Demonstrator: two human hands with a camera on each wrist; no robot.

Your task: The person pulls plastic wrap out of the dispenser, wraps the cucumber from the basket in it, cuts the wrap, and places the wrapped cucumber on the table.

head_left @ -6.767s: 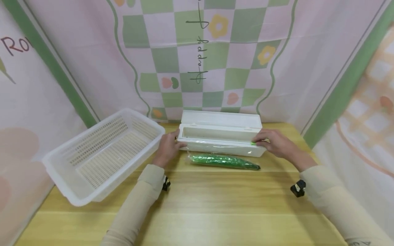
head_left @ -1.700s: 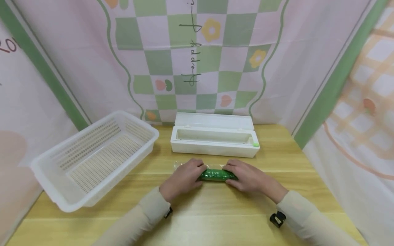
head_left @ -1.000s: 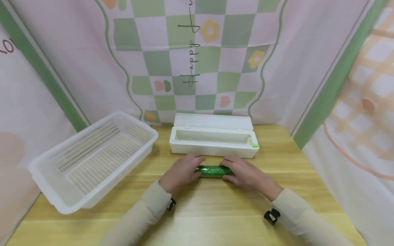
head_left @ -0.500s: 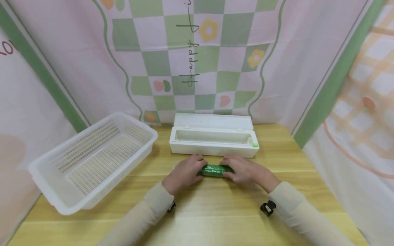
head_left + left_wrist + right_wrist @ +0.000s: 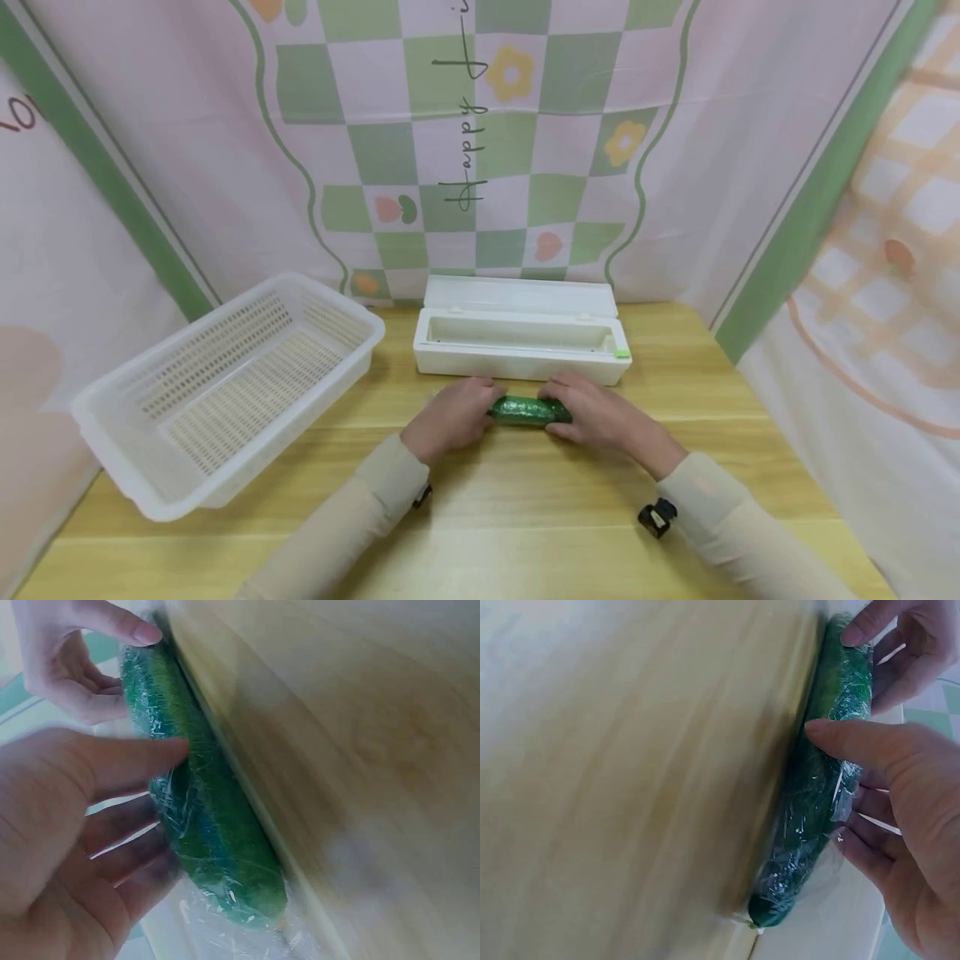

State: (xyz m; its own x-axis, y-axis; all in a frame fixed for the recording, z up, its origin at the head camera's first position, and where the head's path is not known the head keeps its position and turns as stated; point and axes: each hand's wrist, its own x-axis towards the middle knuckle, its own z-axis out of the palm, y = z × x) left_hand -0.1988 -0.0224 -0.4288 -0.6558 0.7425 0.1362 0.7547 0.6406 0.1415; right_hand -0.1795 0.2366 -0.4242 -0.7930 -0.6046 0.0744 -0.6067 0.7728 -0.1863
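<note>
A green cucumber (image 5: 525,409), wrapped in clear cling film, lies across the table in front of the white box. My left hand (image 5: 455,417) holds its left part, thumb on the near side and fingers on the far side. On its right part my right hand (image 5: 596,412) grips in the same way. Loose film (image 5: 225,941) sticks out past the left end in the left wrist view. In the right wrist view the film lies close around the narrower end (image 5: 771,911). The cling film dispenser (image 5: 517,365) stands just behind, its lid up and a green slider (image 5: 622,353) at its right end.
A white slotted plastic basket (image 5: 217,492) stands at the left, turned at an angle. The wooden table (image 5: 525,533) ends in front of a checkered cloth backdrop (image 5: 495,150).
Earlier both hands were at the dispenser, the slider near its right end and the cucumber on film in front. Since then both hands have taken the cucumber, and it has shifted slightly away from me.
</note>
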